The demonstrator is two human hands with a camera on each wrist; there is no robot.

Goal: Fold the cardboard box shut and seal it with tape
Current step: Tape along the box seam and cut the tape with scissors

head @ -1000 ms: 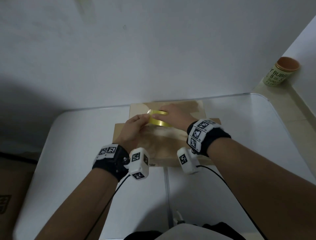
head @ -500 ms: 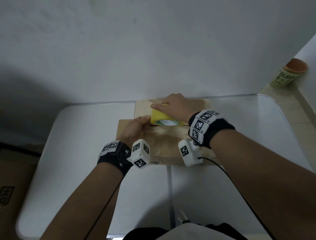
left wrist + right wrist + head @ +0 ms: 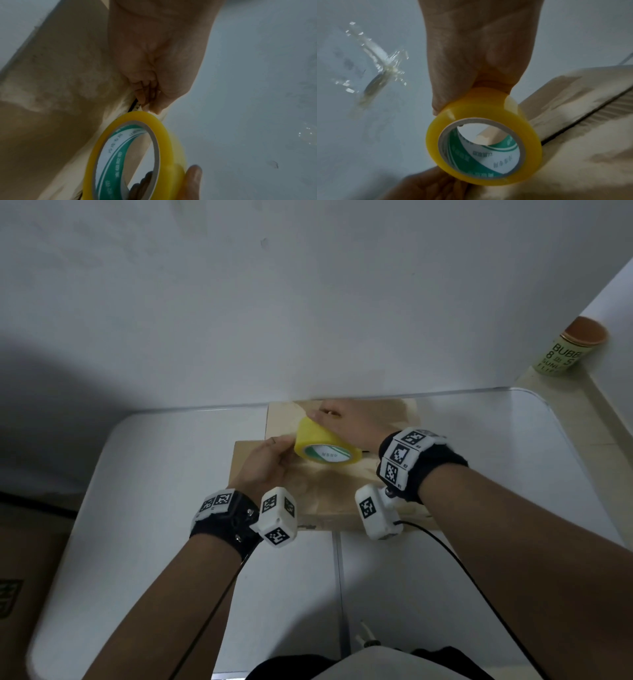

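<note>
The left hand (image 3: 265, 465) gripped the round yellow roll of tape (image 3: 322, 448), fingers inside its ring. The right hand (image 3: 346, 424) clasped the roll's top. The roll stood tilted on the flat brown cardboard box (image 3: 329, 491), near its far edge by the wall. The white table (image 3: 144, 491) had open room on both sides.

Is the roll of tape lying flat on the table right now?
No, the tape roll is tilted up above the box, held between the left hand and right hand.
</note>
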